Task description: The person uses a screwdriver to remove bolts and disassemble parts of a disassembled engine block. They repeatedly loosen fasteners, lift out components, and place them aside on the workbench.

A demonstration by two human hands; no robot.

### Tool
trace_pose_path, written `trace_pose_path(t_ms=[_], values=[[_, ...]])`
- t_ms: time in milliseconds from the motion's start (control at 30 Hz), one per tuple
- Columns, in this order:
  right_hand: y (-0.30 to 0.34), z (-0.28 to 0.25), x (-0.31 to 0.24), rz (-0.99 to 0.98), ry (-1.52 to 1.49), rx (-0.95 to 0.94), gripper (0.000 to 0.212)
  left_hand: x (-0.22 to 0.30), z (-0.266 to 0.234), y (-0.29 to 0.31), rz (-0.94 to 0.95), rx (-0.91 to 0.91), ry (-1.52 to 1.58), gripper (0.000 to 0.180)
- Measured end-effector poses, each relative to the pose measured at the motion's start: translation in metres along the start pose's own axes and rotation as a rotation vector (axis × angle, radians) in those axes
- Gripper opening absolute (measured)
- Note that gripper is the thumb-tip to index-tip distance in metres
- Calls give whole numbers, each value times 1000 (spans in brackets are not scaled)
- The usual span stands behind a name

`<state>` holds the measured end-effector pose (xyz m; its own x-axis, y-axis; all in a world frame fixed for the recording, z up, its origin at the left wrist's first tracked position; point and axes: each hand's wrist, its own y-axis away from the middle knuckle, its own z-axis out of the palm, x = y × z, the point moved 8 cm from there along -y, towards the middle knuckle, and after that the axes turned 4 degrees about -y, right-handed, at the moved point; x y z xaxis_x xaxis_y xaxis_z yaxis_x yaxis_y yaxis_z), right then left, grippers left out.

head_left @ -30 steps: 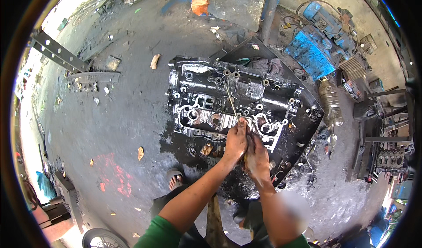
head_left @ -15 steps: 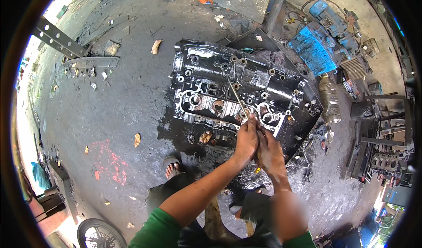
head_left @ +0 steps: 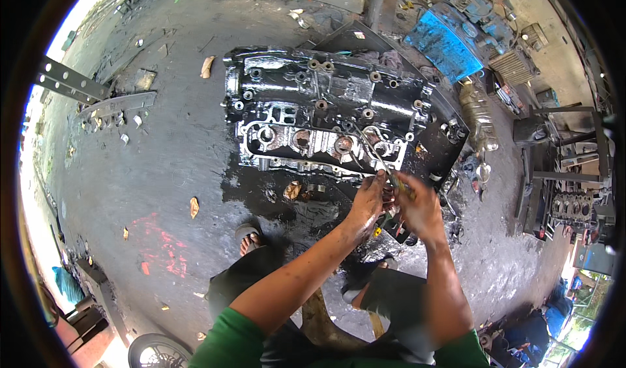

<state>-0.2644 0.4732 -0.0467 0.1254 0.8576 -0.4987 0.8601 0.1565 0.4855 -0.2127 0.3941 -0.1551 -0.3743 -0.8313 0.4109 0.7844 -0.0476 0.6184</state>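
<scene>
An oily black cylinder head (head_left: 349,97) lies before me, its lower side showing a bare metal frame around several round openings. A long thin metal rod (head_left: 372,147) slants over the right end of that frame, its far tip among the openings. My right hand (head_left: 418,208), slightly blurred, grips the near end of the rod, where something yellowish shows between the fingers. Close on its left, my left hand (head_left: 370,201) is closed with thumb and fingertips at the rod's shaft. The fingers partly hide the near end.
Beneath the cylinder head is a dark oily sheet (head_left: 447,149). A blue machine (head_left: 443,45) and a silvery canister-like part (head_left: 479,117) stand to the far right. Another engine part (head_left: 574,208) sits on a rack. Dry leaves (head_left: 194,207) and a perforated metal beam (head_left: 73,81) lie left.
My hands have come apart from their clasp, the right one shifting rightward. The rod's tip now lies nearer, further right on the cylinder head. The whole view has shifted slightly.
</scene>
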Motion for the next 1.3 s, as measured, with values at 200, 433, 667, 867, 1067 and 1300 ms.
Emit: trace_pose_path(t_ms=[200,433,667,867,1067,1300], values=[[-32,-15,-7,-115,-19,23,31,72,6,44,645,126,-1187,32],[-49,-22,-8,-110,48,-66,33,64,-1,79,533,5,-2096,32],[-65,-26,-30,-40,60,-241,37,127,-11,77,282,6,-2054,29],[-47,3,-40,26,217,-131,34,301,-72,132,768,588,-1524,30],[-26,12,-66,-211,388,-1,35,346,-140,181,704,666,-1296,40],[-66,-5,-87,-107,267,-260,36,370,-163,229,809,737,-1061,41]])
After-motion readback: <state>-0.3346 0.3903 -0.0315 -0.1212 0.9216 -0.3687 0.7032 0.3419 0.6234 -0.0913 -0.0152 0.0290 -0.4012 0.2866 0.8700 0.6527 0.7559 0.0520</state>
